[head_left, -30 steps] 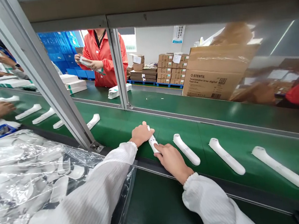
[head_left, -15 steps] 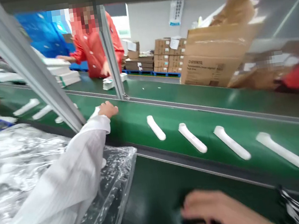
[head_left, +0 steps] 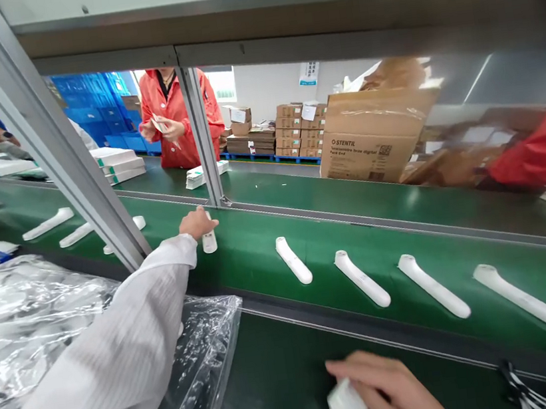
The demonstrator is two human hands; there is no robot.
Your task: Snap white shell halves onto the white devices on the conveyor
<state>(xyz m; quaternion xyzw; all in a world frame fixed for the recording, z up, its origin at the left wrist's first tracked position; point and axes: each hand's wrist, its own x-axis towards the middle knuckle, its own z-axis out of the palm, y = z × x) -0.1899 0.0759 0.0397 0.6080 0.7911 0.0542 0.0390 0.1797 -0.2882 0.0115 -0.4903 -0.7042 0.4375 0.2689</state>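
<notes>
My left hand [head_left: 197,222] reaches over the green conveyor belt, its fingers closed around the upper end of a white curved plastic housing [head_left: 209,242]. The housing's lower end points toward me. Low in the view, my right hand [head_left: 384,384] pinches a small white plastic piece [head_left: 347,406] above the dark green worktop. Part of that piece is hidden by the fingers. Several similar white housings lie spaced along the belt to the right, the nearest one [head_left: 294,260] slanted. Others, such as a long white housing [head_left: 48,223], lie on the left.
A clear plastic bag [head_left: 212,320] of white parts covers the left worktop. Metal posts [head_left: 200,133] and an overhead shelf [head_left: 248,13] frame the belt. Black cables [head_left: 529,389] lie at lower right. Opposite, a person in red [head_left: 181,119] handles papers; a carton [head_left: 374,131] stands nearby.
The view has tilted up. A white housing now shows beneath my left hand. The small white piece has come into my right hand. The person opposite has lifted papers.
</notes>
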